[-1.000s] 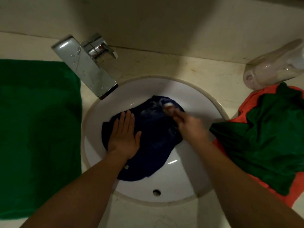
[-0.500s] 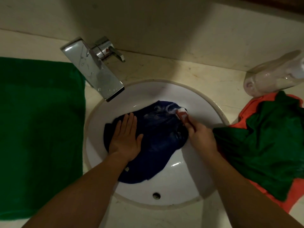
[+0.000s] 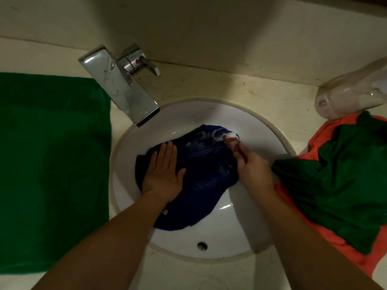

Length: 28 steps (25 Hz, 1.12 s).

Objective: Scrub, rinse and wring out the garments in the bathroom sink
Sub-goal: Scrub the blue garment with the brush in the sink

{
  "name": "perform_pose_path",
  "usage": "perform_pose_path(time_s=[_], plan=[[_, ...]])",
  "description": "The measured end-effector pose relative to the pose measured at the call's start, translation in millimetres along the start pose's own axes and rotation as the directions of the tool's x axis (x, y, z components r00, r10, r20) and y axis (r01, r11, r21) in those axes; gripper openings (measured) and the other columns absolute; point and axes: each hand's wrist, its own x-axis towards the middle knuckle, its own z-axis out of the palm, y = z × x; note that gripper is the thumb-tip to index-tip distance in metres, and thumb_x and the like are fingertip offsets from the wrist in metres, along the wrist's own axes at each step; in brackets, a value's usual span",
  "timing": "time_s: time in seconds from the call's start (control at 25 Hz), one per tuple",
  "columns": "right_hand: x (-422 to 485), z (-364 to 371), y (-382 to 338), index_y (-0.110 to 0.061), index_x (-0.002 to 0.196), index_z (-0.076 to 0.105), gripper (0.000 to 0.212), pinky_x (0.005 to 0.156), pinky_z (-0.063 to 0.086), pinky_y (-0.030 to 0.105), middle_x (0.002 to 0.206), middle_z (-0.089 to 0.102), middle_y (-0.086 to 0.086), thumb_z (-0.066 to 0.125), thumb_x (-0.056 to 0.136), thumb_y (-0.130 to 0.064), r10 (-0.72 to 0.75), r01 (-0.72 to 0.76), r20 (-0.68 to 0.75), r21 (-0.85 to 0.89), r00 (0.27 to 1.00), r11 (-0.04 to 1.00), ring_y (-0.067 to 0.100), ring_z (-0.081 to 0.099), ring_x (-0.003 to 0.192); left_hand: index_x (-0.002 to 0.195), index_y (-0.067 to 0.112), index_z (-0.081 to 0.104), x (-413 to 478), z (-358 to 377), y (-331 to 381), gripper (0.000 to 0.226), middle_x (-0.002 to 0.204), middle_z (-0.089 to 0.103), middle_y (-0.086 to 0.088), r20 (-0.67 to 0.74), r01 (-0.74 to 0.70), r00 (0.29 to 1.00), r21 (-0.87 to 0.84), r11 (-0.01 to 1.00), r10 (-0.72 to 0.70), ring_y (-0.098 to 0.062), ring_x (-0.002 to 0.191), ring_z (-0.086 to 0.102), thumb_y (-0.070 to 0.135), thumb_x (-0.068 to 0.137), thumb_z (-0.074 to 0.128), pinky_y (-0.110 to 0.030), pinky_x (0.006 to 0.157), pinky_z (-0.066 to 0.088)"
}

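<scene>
It is scrubbing time: the left hand (image 3: 163, 174) lies flat and wide on the blue garment (image 3: 205, 178) in the sink (image 3: 240, 227), the right hand (image 3: 253, 170) grips what may be a small red brush (image 3: 231, 142) at its soapy edge, and next comes a firm rub across.

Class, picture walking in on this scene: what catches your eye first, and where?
A dark blue garment lies soapy in the sink, the left hand pressing flat on it while the right hand grips a red brush at its far edge. A green towel lies to the left; green and orange clothes are heaped to the right.
</scene>
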Motion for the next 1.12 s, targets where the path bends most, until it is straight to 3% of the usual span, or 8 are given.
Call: perform_pose_path(time_s=[0.16,0.4,0.56,0.64,0.8,0.88,1.04,1.12], plan=[[-38.9,50.2,-48.5,-0.046,0.146,0.049,0.041,0.091,0.056,0.041,0.129,0.069,0.012,0.048,0.105,-0.049,-0.348,0.332,0.182,0.111,0.920,0.937,0.035,0.066,0.111,0.153,0.006,-0.026,-1.2,-0.1,0.6,0.077,0.162,-0.031,-0.012,0.004,0.018,1.000,0.027,0.999,-0.018,-0.024,0.151,-0.026,0.052,0.095,-0.009,-0.042,0.124,-0.013],[4.7,-6.5,1.5,-0.045,0.140,0.052,0.038,0.083,0.053,0.040,0.110,0.072,0.013,0.046,0.103,-0.050,-0.015,0.016,0.023,-0.053,1.000,0.998,0.037,0.066,0.096,0.152,0.008,-0.030,-2.6,-1.7,0.0,0.070,0.160,-0.037,-0.010,0.020,-0.021,1.000,0.008,1.000,0.021,-0.022,0.149,-0.031,0.050,0.101,-0.006,-0.041,0.122,-0.018],[-25.0,35.3,-53.6,-0.052,0.148,0.043,0.043,0.087,0.055,0.037,0.127,0.068,0.009,0.045,0.105,-0.052,-0.320,0.316,0.191,0.051,0.928,0.947,0.033,0.066,0.109,0.141,0.009,-0.042,-9.8,0.8,-5.7,0.073,0.159,-0.038,-0.010,0.084,-0.128,0.989,0.061,0.990,0.123,-0.022,0.148,-0.033,0.053,0.087,-0.023,-0.041,0.120,-0.022],[-20.6,35.5,-50.4,-0.053,0.148,0.042,0.042,0.085,0.055,0.038,0.126,0.069,0.011,0.043,0.106,-0.053,-0.349,0.362,0.234,-0.015,0.908,0.932,0.034,0.067,0.108,0.139,0.010,-0.044,-12.4,-1.1,-10.7,0.072,0.159,-0.039,-0.009,0.107,-0.133,0.986,0.070,0.989,0.126,-0.023,0.148,-0.033,0.055,0.088,-0.021,-0.041,0.122,-0.018],[6.9,-8.6,5.2,-0.026,0.132,0.065,0.047,0.080,0.054,0.039,0.110,0.072,0.015,0.043,0.103,-0.056,0.041,-0.041,-0.001,-0.060,0.999,0.997,0.037,0.067,0.094,0.146,0.011,-0.038,-12.0,-6.8,-10.2,0.072,0.156,-0.043,-0.007,0.091,-0.103,0.991,0.053,0.993,0.098,-0.021,0.146,-0.037,0.055,0.097,-0.009,-0.038,0.117,-0.025],[-12.2,2.4,-4.8,-0.037,0.142,0.056,0.042,0.084,0.053,0.037,0.117,0.072,0.009,0.044,0.105,-0.051,-0.002,0.003,-0.011,0.082,1.000,0.997,0.032,0.067,0.098,0.144,0.011,-0.040,-12.0,-5.2,-8.4,0.073,0.156,-0.044,-0.007,0.079,-0.098,0.992,0.054,0.994,0.094,-0.021,0.146,-0.037,0.056,0.094,-0.010,-0.039,0.118,-0.025],[-45.8,51.9,-40.5,-0.053,0.147,0.041,0.042,0.091,0.057,0.043,0.129,0.069,0.007,0.045,0.105,-0.051,-0.366,0.339,0.210,0.154,0.907,0.928,0.031,0.067,0.110,0.139,0.011,-0.044,-12.5,-6.1,-7.2,0.072,0.150,-0.048,-0.006,0.065,-0.089,0.994,0.058,0.994,0.086,-0.019,0.144,-0.038,0.056,0.089,-0.018,-0.036,0.112,-0.032],[-22.1,37.4,-26.7,-0.053,0.146,0.041,0.042,0.089,0.056,0.043,0.125,0.070,0.012,0.044,0.104,-0.054,-0.265,0.256,0.174,0.073,0.948,0.964,0.034,0.067,0.107,0.138,0.012,-0.045,-11.3,-6.3,-9.0,0.071,0.150,-0.048,-0.005,0.062,-0.082,0.995,0.043,0.996,0.079,-0.018,0.144,-0.038,0.056,0.089,-0.019,-0.035,0.110,-0.035]])
